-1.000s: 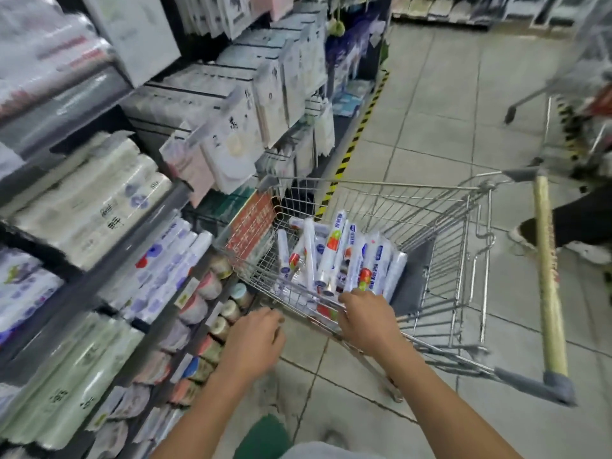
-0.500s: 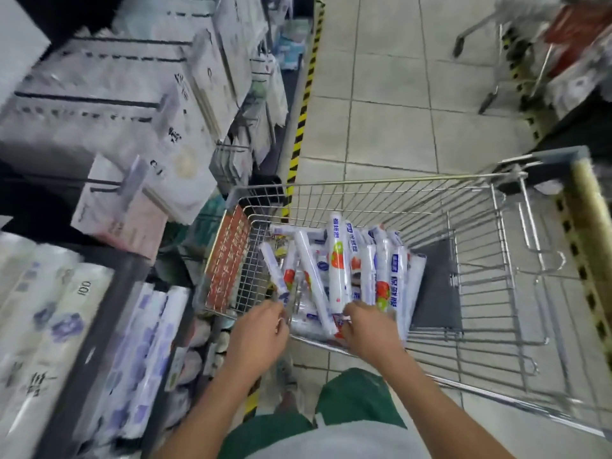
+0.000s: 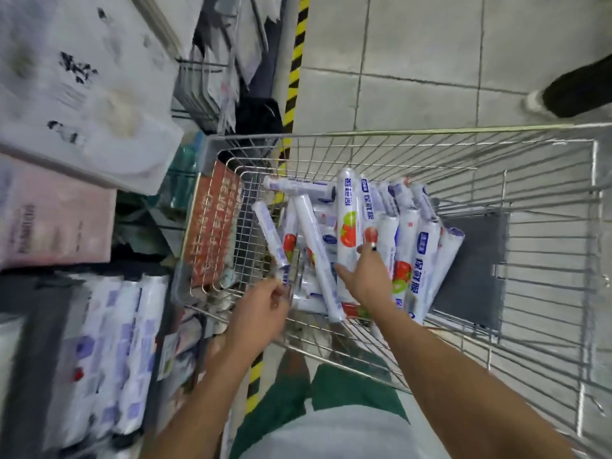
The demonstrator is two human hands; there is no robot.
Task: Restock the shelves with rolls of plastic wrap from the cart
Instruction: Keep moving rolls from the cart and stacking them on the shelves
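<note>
Pick step inside cart (image 3: 397,133): left hand (image 3: 258,314) pinches slim roll (image 3: 269,238) near end, right hand (image 3: 364,279) splayed open on tomato-print roll (image 3: 347,210); next, close right, lift both clear.

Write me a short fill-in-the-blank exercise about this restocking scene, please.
1. The thin roll is pinched at its lower end by the ____.
2. The right hand lies spread over a fruit-printed roll inside the wire ____.
3. The warning stripe on the floor is black and ____.
Missing words: left hand; cart; yellow.
</note>
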